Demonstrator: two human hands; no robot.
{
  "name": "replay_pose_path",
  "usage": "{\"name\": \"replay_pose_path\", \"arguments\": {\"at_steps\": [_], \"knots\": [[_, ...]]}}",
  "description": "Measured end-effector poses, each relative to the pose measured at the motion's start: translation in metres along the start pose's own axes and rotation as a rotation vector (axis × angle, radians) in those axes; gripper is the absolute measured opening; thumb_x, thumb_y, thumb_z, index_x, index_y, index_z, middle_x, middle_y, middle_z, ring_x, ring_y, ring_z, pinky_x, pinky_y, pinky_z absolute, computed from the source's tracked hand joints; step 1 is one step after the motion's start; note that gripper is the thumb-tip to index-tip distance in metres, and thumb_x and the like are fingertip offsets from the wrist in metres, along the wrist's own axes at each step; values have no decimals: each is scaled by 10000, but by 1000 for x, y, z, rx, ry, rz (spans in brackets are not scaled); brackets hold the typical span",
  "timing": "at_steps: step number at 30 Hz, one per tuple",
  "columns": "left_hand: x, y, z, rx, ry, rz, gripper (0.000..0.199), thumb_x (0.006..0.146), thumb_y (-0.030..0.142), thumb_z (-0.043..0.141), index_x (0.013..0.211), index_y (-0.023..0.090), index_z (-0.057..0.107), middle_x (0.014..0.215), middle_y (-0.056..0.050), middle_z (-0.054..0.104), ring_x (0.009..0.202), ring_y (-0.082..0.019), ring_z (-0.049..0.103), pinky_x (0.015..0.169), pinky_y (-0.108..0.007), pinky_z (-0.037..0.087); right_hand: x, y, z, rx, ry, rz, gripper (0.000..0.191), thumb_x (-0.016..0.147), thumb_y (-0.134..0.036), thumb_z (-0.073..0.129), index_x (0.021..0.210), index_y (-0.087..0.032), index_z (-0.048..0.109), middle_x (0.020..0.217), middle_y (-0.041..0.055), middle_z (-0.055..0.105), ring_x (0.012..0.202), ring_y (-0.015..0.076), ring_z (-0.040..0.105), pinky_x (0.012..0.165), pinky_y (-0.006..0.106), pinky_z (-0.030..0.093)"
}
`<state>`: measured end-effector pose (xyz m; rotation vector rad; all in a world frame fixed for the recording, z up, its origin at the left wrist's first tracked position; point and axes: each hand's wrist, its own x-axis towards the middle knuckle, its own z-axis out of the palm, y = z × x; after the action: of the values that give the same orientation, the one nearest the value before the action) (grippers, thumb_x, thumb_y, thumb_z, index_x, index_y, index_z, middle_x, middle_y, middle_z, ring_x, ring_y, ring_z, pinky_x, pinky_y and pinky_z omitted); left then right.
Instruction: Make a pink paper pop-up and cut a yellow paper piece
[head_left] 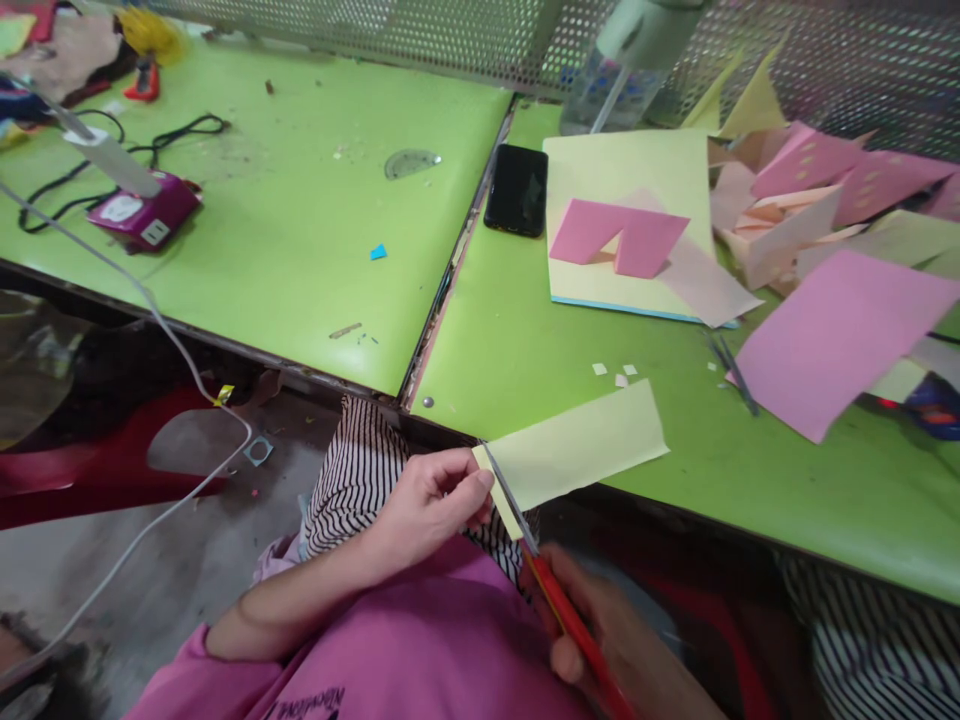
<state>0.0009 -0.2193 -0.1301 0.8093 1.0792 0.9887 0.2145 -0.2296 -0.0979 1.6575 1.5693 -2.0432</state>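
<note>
A strip of pale yellow paper reaches from the table edge over my lap. My left hand pinches its near left end between thumb and fingers. In my right hand is a pair of scissors with red handles, the fingers wrapped round them. The blades lie across the paper close to my left fingertips, with a narrow band of paper on the left side of them. Part of my right hand is behind the handles. Small pale paper squares lie on the table just beyond the strip.
On the green table are a black phone, a folded pink card on a yellow sheet, a pink sheet and tweezers. A bottle stands behind. At left are a purple power adapter and a white cable.
</note>
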Motion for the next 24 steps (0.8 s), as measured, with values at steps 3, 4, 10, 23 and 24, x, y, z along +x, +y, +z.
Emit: {"name": "replay_pose_path", "arguments": {"at_steps": [3,4,10,23,24], "knots": [[-1,0,1,-9,-12,0,408,925,492,576,689,159,577,622,-1,596,560,-93,530,567,-221,437,0,-2,1,17,-11,-9,171,794,-388,569,796,-248,471,585,-47,554,523,128,501,496,254,282],[0,0,1,-11,-13,5,407,926,487,576,689,157,576,620,-1,595,557,-90,527,565,-218,434,0,-3,0,25,-19,-7,207,795,-427,577,798,-250,470,574,-48,541,519,129,492,495,254,287],[9,20,7,-39,-29,67,383,930,449,585,687,154,570,610,8,604,544,-74,539,556,-193,451,-7,-19,-12,27,43,25,366,802,-597,598,779,-249,483,595,-27,571,561,146,518,522,251,363],[28,52,13,-28,-7,143,398,893,494,614,692,152,577,632,4,650,489,-58,577,493,-168,462,-8,-24,-54,-215,398,-249,350,664,-461,756,915,-261,616,691,-5,686,543,166,580,491,269,418],[29,55,13,-14,-8,150,394,897,499,609,712,152,585,651,-1,663,491,-61,586,491,-171,461,-9,-26,-65,-390,537,-317,395,660,-476,777,969,-270,642,744,20,719,593,203,627,500,285,433]]}}
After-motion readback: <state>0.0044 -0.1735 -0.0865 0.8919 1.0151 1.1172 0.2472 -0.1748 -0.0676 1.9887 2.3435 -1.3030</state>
